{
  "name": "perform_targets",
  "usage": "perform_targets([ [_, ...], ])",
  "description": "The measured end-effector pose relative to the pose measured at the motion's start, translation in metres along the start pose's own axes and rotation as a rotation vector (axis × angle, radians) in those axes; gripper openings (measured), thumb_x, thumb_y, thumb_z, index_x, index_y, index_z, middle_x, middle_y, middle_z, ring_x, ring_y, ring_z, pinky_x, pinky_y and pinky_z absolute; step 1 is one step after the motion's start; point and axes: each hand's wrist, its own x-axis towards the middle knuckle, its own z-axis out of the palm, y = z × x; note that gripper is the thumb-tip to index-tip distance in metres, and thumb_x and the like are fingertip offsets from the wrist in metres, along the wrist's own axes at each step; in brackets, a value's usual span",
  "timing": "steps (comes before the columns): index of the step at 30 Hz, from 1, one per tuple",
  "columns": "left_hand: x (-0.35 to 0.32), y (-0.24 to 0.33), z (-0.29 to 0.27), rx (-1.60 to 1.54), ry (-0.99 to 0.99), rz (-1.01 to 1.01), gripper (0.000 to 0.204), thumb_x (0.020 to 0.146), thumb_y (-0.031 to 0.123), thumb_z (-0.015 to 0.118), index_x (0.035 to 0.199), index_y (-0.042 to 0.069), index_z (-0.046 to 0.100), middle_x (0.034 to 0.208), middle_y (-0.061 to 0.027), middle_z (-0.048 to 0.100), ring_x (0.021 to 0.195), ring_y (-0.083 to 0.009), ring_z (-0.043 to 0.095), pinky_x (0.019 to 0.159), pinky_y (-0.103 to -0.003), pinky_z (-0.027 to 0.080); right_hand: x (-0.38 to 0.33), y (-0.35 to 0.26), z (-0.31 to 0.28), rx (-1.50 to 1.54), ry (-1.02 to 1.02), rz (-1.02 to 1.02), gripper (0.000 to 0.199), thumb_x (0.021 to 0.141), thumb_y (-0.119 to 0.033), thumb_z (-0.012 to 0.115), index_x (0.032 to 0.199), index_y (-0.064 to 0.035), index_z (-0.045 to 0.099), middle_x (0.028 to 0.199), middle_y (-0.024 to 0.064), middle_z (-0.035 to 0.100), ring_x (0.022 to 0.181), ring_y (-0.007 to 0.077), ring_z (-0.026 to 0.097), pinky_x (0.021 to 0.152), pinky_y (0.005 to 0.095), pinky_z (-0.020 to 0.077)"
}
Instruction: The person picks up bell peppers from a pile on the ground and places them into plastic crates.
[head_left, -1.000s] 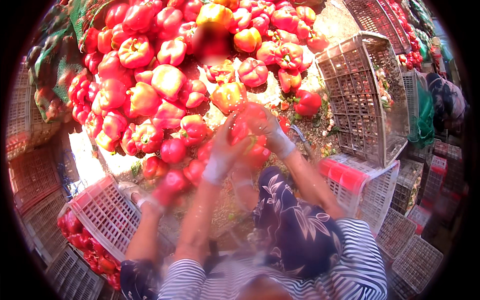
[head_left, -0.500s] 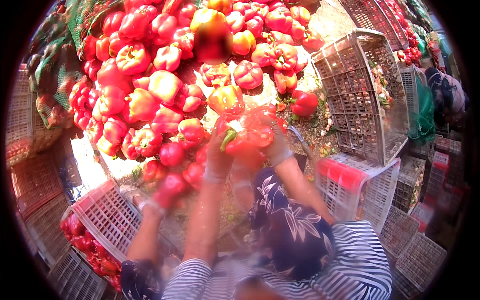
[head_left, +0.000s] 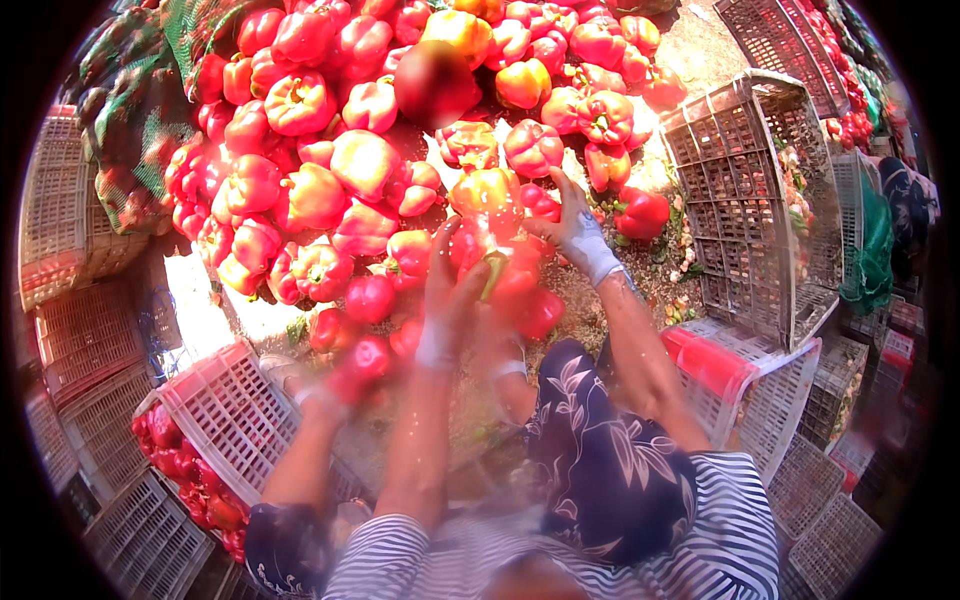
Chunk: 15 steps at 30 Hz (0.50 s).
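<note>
Between my hands is a blurred red bell pepper [head_left: 516, 278] with a thick green stem, just above the ground. My left hand [head_left: 446, 305] is beside the stem, fingers stretched up and thumb apart; whether it touches the pepper is unclear. Up and to the right, my right hand [head_left: 580, 232] is apart from it, fingers spread and nothing in them. Pale coverings show at both wrists. A yellow-red bell pepper [head_left: 487, 190] lies just beyond my hands, at the edge of a large heap of red bell peppers [head_left: 310, 200].
An upright grimy plastic crate [head_left: 725, 190] and a red-rimmed white crate [head_left: 705, 365] stand at right. At left are a tilted white crate [head_left: 235, 420] with red peppers beside it and green net sacks [head_left: 130, 140]. My patterned knee [head_left: 610, 450] rises below my right forearm.
Both hands were around the red pepper; now they have parted. The right hand has moved up and right, its fingers spreading, and the left hand's grip has loosened. The whole view has shifted slightly.
</note>
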Motion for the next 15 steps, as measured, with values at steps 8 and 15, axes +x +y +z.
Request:
perform_targets([
  [8,0.003,-0.032,-0.009,0.099,0.076,0.031,0.076,0.091,0.023,0.072,0.151,0.001,0.030,0.154,-0.0151,0.034,0.141,-0.0243,0.034,0.115,-0.038,0.034,-0.050,-0.096,-0.014,0.091,-0.420,-0.377,0.088,0.071,-0.032,0.082,0.145,-0.0067,0.042,0.136,0.0204,0.052,0.128,0.0356,0.052,0.107,0.0439,0.0440],
  [15,-0.003,-0.020,-0.022,-0.017,-0.065,-0.157,0.069,0.089,0.015,0.070,0.148,0.001,0.036,0.148,-0.0141,0.042,0.137,-0.0232,0.040,0.114,-0.037,0.036,-0.068,-0.094,0.001,0.216,-0.323,-0.221,0.083,0.066,-0.035,0.086,0.134,-0.0039,0.050,0.130,0.0189,0.057,0.122,0.0331,0.057,0.102,0.0407,0.0464],
])
